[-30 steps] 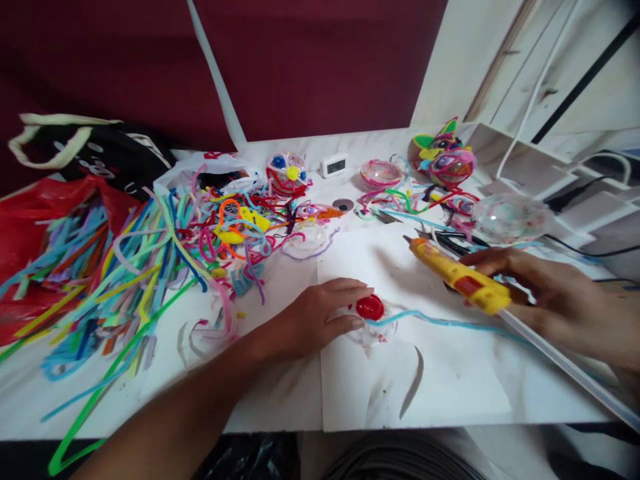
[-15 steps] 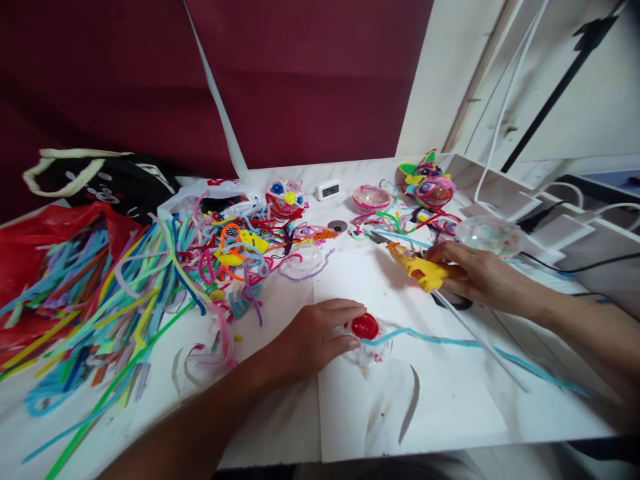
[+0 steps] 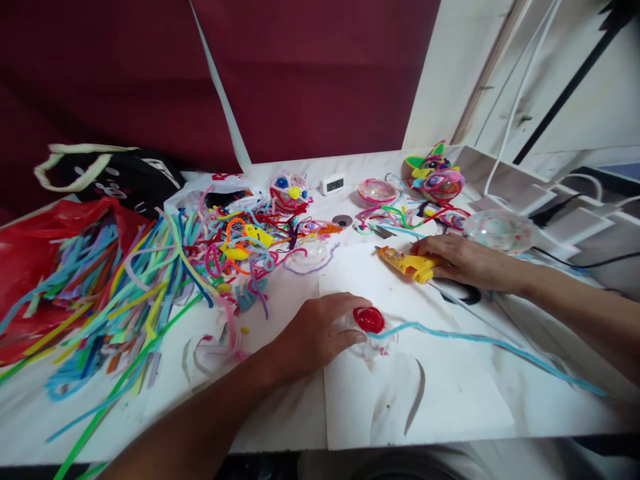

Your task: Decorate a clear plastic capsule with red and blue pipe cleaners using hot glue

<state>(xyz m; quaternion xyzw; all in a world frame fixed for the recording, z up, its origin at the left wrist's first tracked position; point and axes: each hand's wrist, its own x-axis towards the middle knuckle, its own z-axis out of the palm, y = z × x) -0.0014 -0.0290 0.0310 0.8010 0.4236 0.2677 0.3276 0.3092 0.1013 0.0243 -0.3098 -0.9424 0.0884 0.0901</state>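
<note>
My left hand (image 3: 320,330) grips the side of a clear plastic dome (image 3: 385,345) between thumb and fingers. On top of the dome sits a red coiled pipe cleaner (image 3: 369,320). From beside the red coil a light blue pipe cleaner (image 3: 465,335) stretches far to the right across the paper. My right hand (image 3: 457,257) is closed around the handle of a yellow hot glue gun (image 3: 407,265), low over the white paper (image 3: 350,400), its nozzle pointing to the back left. The glue gun's cord trails to the lower right. Black scissor handles (image 3: 463,292) show below my right wrist.
Piles of coloured pipe cleaners (image 3: 135,293) spread over the left, partly in a red bag (image 3: 30,267). Decorated balls (image 3: 290,193), a small digital clock (image 3: 333,185) and a clear dome (image 3: 500,231) stand at the back. White adapters and cables (image 3: 575,233) lie on the right.
My right hand has lowered the glue gun slightly toward the paper, its nozzle shifting left. My left hand stays on the dome. The whole view has shifted a little.
</note>
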